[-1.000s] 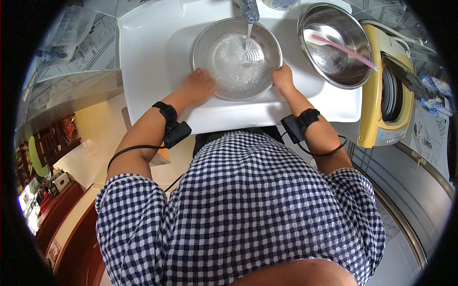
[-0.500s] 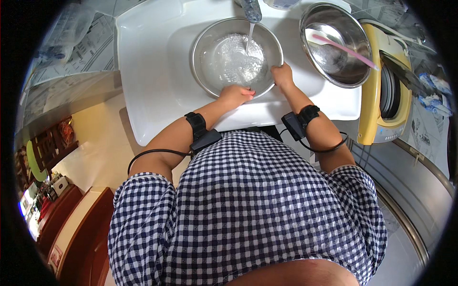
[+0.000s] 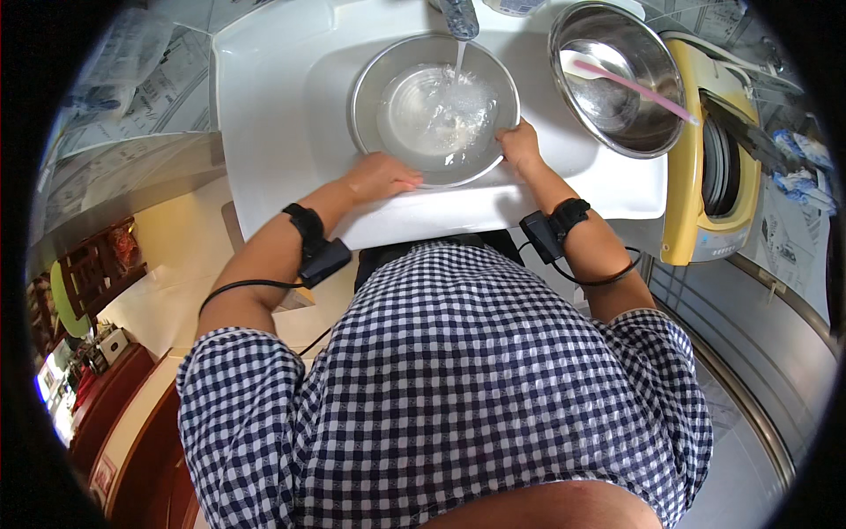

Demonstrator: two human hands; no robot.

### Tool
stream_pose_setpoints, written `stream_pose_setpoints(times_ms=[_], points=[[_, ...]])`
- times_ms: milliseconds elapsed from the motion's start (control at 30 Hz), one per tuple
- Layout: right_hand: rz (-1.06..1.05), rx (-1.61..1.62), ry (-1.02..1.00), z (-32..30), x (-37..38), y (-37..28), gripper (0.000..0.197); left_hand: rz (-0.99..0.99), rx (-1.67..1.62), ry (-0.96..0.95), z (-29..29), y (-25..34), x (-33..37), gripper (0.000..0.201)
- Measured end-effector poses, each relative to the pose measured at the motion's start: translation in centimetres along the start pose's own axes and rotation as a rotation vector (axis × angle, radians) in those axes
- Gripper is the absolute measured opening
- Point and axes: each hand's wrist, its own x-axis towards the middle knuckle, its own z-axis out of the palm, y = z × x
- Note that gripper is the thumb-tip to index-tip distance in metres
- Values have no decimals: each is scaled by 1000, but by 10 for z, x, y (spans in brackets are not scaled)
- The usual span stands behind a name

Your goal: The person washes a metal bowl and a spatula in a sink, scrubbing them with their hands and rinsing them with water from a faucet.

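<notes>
A wide metal bowl stands in the white sink with clear water in it. Water runs down into it from the tap. My right hand grips the bowl's rim at its near right side, fingers closed around the edge. At the near left part of the rim is my left hand, its fingers drawn together and closed on the edge. The fingertips of both hands are partly hidden by the rim.
A second steel bowl, holding a spatula with a pink handle, sits tilted at the sink's right. Beside it stands a yellow dish rack or appliance with dark plates. The white sink surrounds the bowl.
My left hand and forearm have shifted left along the near rim. The water in the bowl looks more settled at its left. My right hand stays at about the same spot.
</notes>
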Motion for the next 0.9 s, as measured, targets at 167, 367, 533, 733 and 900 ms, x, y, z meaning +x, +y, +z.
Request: stream_pose_setpoints(times_ms=[167,367,533,733,900], points=[[-60,-127,-45,4,0,-9,29,-151,704,-111,-28,3,-9,32],[-83,-244,7,8,-1,-15,31,-137,-192,-21,37,15,10,38],[-169,-327,38,9,9,-9,34,-139,-649,-53,48,34,26,45],[-290,-461,118,1,13,-17,35,73,60,-214,44,68,29,44],[-87,-284,-3,-13,7,-27,31,133,199,-300,9,49,-14,47]])
